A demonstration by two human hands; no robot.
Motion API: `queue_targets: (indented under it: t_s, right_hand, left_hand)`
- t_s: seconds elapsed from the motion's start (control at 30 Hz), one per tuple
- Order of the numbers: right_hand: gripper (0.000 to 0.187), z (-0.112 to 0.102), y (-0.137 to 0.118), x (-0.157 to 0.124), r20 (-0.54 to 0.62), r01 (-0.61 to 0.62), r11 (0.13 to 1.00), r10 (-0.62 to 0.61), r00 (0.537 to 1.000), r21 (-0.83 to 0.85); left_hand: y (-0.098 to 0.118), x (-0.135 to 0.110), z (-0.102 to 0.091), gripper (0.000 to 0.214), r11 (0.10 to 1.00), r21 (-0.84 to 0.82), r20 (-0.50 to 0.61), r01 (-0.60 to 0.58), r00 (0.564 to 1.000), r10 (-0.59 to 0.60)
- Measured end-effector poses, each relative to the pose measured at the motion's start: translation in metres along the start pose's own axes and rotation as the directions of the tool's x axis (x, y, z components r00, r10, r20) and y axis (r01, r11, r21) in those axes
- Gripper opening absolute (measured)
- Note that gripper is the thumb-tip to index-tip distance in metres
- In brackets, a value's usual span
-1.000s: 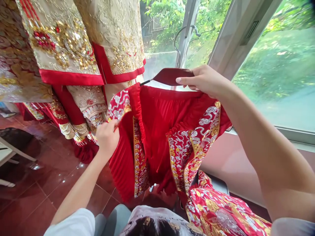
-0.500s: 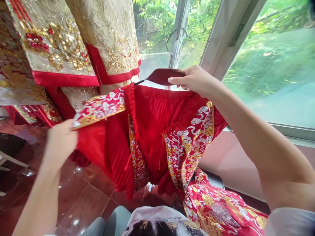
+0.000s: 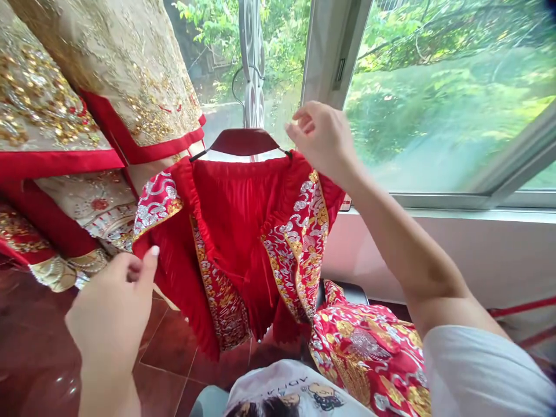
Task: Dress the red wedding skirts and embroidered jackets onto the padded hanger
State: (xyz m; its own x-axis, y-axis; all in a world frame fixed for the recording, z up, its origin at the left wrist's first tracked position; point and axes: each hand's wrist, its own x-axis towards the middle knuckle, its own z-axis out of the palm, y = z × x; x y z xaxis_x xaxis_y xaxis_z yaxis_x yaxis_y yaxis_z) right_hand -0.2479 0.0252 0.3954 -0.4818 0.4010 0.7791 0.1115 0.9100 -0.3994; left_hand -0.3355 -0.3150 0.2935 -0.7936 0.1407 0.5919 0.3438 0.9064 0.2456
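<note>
A red pleated garment with silver and gold embroidered bands hangs from a dark red hanger, whose thin wire hook rises in front of the window grille. Beside the garment's left edge is my left hand, thumb raised and fingers loosely curled, with nothing visible in it. My right hand hovers by the hanger's right end, just above the garment's right shoulder-like corner. Its fingers are bent and apart, and no cloth shows between them. The lower edge of the garment hangs above the floor.
Cream and gold sequinned garments with red hems hang at the left. Another red embroidered garment lies over a dark seat at the lower right. A window with a white sill fills the right. Below are dark red floor tiles.
My left hand has let go of the garment's embroidered flap, which now droops. My right hand has come off the hanger and moved to its right end. The view has swung right.
</note>
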Motion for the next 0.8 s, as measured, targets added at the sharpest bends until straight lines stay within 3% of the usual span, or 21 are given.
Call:
queue_targets:
  t_s: [0.07,0.13,0.2,0.3,0.37,0.43,0.53,0.6,0.67,0.8]
  right_hand:
    - [0.013,-0.002,0.002,-0.021,-0.096,-0.004,0.992,-0.008,0.995,-0.129]
    - [0.02,0.003,0.006,-0.039,-0.093,0.008,0.976,-0.029,0.995,-0.217]
    - [0.032,0.009,0.013,-0.048,-0.028,0.042,0.969,-0.05,0.998,-0.245]
    - [0.039,0.007,0.03,-0.049,0.148,0.067,0.983,-0.041,0.988,-0.17]
    - [0.038,-0.003,0.046,-0.046,0.252,0.056,0.996,-0.038,0.967,-0.065]
    - [0.04,-0.016,0.063,-0.046,0.333,0.024,0.996,-0.05,0.942,0.081]
    - [0.045,-0.021,0.089,-0.056,0.402,-0.087,0.941,-0.055,0.914,0.327]
    - [0.043,-0.01,0.101,-0.065,0.314,-0.148,0.881,0.0,0.95,0.448]
    - [0.043,0.007,0.107,-0.072,0.151,-0.177,0.821,0.112,0.982,0.543]
    - [0.048,0.031,0.103,-0.08,0.028,-0.25,0.725,0.304,0.952,0.642]
  left_hand:
    - [0.028,-0.006,-0.01,0.024,0.995,-0.096,-0.19,-0.037,0.982,0.018]
    - [0.054,0.001,-0.007,0.026,0.971,-0.178,-0.193,-0.159,0.973,0.124]
    - [0.074,0.022,0.003,0.034,0.931,-0.217,-0.23,-0.295,0.942,0.245]
    - [0.086,0.079,0.019,0.049,0.87,-0.181,-0.35,-0.459,0.857,0.379]
    - [0.083,0.12,0.026,0.055,0.812,-0.207,-0.262,-0.545,0.831,0.491]
    - [0.077,0.152,0.03,0.054,0.767,-0.267,-0.071,-0.583,0.806,0.588]
    - [0.071,0.169,0.031,0.052,0.78,-0.264,0.064,-0.567,0.797,0.6]
    - [0.071,0.164,0.03,0.052,0.824,-0.175,0.057,-0.539,0.83,0.555]
    - [0.073,0.157,0.028,0.054,0.864,-0.104,0.031,-0.492,0.867,0.497]
    - [0.074,0.16,0.03,0.056,0.851,-0.248,0.034,-0.463,0.874,0.486]
